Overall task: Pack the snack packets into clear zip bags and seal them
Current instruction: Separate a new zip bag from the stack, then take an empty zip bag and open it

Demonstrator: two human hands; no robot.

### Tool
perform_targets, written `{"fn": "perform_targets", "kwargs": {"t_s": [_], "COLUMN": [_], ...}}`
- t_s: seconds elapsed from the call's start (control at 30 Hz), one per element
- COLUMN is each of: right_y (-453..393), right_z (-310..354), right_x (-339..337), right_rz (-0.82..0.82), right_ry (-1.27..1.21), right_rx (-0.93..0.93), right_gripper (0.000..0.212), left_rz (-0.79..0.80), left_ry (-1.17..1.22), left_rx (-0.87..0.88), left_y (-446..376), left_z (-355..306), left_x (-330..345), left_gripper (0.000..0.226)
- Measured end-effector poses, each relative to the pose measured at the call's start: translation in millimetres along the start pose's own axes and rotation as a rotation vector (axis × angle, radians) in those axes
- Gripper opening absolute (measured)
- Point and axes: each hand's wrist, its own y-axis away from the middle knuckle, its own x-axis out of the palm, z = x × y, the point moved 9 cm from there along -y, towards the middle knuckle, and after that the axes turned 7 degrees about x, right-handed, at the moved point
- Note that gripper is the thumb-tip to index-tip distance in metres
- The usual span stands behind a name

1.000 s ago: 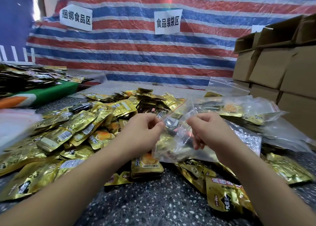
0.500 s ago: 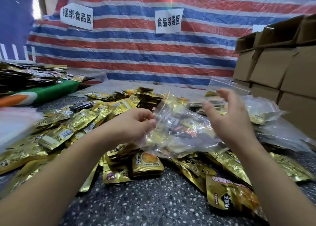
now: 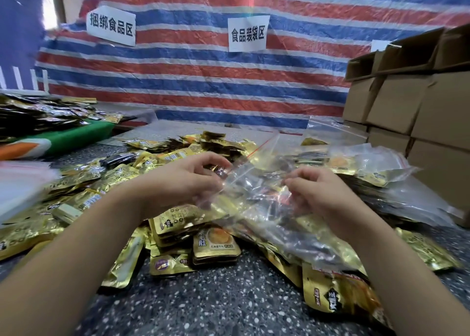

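Zip bag [image 3: 256, 183], clear and partly filled with snack packets, held above the speckled table [image 3: 216, 307] between both hands. Left hand [image 3: 188, 180] pinches its left edge, fingers curled together on the plastic; right hand [image 3: 315, 191] grips the right side, fingers curled. The red seal strip [image 3: 263, 146] looks unclosed. Risk: a packet caught in the strip would likely stop the seal, and a loosened grip could spill the contents onto the loose gold packets [image 3: 216, 244] below. Wall signs read 捆绑食品区 [image 3: 110, 25] and 食品装袋区 [image 3: 248, 33]; packet print is mostly too small to read.
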Motion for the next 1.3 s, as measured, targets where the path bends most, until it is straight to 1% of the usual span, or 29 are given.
{"fn": "perform_targets", "kwargs": {"t_s": [0.03,0.07,0.13,0.2,0.27,0.37,0.4,0.43,0.47,0.5,0.53,0.6,0.63,0.7,0.77,0.8,0.87,0.9,0.93,0.97,1.03,1.17,1.23,1.3], "right_y": [-1,-1,0,2,4,5,7,8,9,9,8,4,2,1,4,6,16,23,30,38,47,54,57,59], "right_z": [-1,-2,-4,-4,-3,0,1,1,1,1,1,-1,-1,-2,-2,-3,-9,-13,-19,-23,-25,-26,-30,-33], "right_x": [-7,-10,-9,-7,-6,-7,-8,-8,-8,-6,-4,2,3,5,5,3,1,2,4,5,8,4,3,5], "right_rz": [-0.043,-0.051,-0.025,-0.031,-0.050,-0.062,-0.068,-0.069,-0.062,-0.046,-0.017,0.050,0.065,0.081,0.102,0.118,0.193,0.266,0.344,0.403,0.447,0.443,0.440,0.437], "right_ry": [-0.056,-0.111,-0.178,-0.183,-0.219,-0.273,-0.265,-0.255,-0.254,-0.249,-0.239,-0.201,-0.158,0.004,0.235,0.373,0.699,0.852,0.972,1.052,1.123,1.247,1.284,1.302], "right_rx": [0.026,0.048,0.081,0.095,0.107,0.107,0.105,0.106,0.109,0.115,0.122,0.116,0.107,0.091,0.096,0.105,0.119,0.131,0.150,0.174,0.215,0.276,0.281,0.281], "right_gripper": [0.011,0.011,0.013,0.013,0.013,0.021,0.023,0.024,0.023,0.020,0.018,0.021,0.025,0.039,0.050,0.050,0.037,0.027,0.019,0.015,0.022,0.057,0.064,0.062], "left_rz": [-0.046,-0.077,-0.108,-0.096,-0.080,0.003,0.024,0.010,-0.052,-0.153,-0.278,-0.488,-0.550,-0.617,-0.663,-0.681,-0.691,-0.680,-0.667,-0.654,-0.635,-0.608,-0.591,-0.579], "left_ry": [0.021,0.023,-0.046,-0.175,-0.305,-0.392,-0.451,-0.508,-0.542,-0.517,-0.438,-0.249,-0.180,-0.120,-0.124,-0.129,-0.139,-0.156,-0.177,-0.196,-0.232,-0.266,-0.260,-0.261], "left_rx": [0.015,0.048,0.106,0.109,0.077,0.076,0.099,0.134,0.184,0.233,0.261,0.263,0.270,0.305,0.318,0.319,0.322,0.319,0.312,0.301,0.277,0.265,0.267,0.275], "left_y": [-1,-2,-2,-1,-2,-1,-1,-2,-3,-3,-2,2,4,7,8,8,7,6,4,2,0,0,1,1], "left_z": [-1,-4,-8,-8,-5,-3,-4,-6,-10,-17,-21,-21,-22,-26,-26,-24,-21,-19,-17,-15,-12,-12,-10,-9], "left_x": [-5,-8,-12,-10,-6,6,8,9,6,-1,-12,-36,-44,-53,-57,-59,-62,-61,-61,-60,-60,-53,-48,-44], "left_gripper": [0.042,0.045,0.038,0.029,0.031,0.020,0.026,0.028,0.023,0.014,0.010,0.015,0.016,0.019,0.022,0.023,0.024,0.024,0.024,0.025,0.024,0.022,0.023,0.024]}}
